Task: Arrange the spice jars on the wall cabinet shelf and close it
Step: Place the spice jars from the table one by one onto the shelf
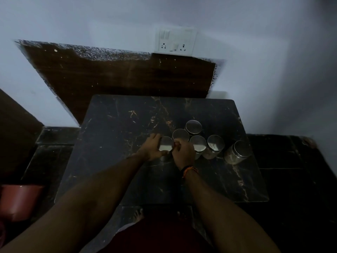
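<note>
Six jars [196, 127] crowd the table's [113, 161] right half, several touching. Both hands [154, 147] close round the leftmost one. The table's left half and near edge are bare. The rightmost jar [238, 152] stands slightly apart.

Jars [213, 147] clear glass, shiny metal lids; table [127, 125] glossy dark marble; wall panel [127, 77] wood.

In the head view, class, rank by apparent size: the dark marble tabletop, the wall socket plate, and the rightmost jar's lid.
1. Marble tabletop, largest.
2. Socket plate.
3. Rightmost jar's lid, smallest, though nearer the camera than the plate.
</note>
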